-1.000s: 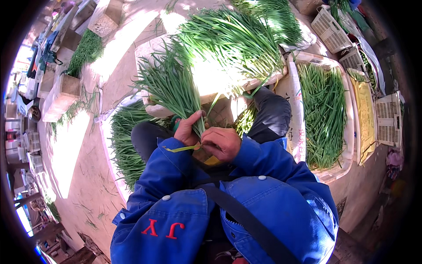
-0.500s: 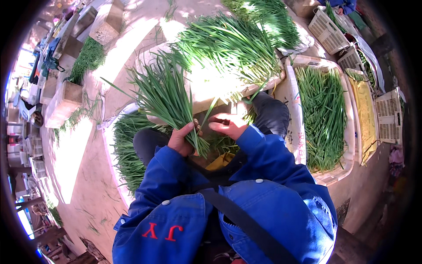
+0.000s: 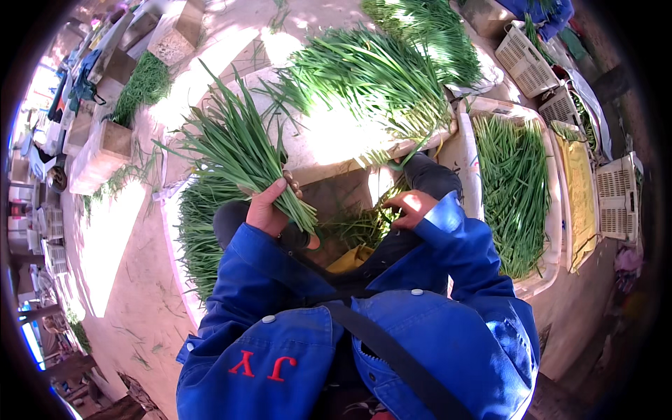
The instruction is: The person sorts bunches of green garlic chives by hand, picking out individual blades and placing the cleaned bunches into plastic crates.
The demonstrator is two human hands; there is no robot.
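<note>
My left hand (image 3: 267,210) is closed round the pale stem ends of a bunch of garlic chives (image 3: 234,140), whose green leaves fan out toward the upper left. Lower down to the right, my right hand (image 3: 413,207) hangs by my knee with its fingers bent and apart. Loose chive leaves (image 3: 357,227) lie in the shaded gap between my legs, close to those fingertips. Ahead of both hands, a large heap of chives (image 3: 364,77) rests on a pale slab (image 3: 308,157), partly in glaring sunlight.
To the right stands a white crate (image 3: 558,217) packed with chives, with a yellow sack (image 3: 579,196) beside it. More chives (image 3: 199,238) lie by my left knee. Plastic baskets (image 3: 525,61) stand at the far right. Concrete blocks (image 3: 101,157) and leaf scraps are on the left.
My right hand has moved away from the bunch, right and slightly down, to the loose leaves by my knee. My left hand, still gripping the bunch, has shifted a little left.
</note>
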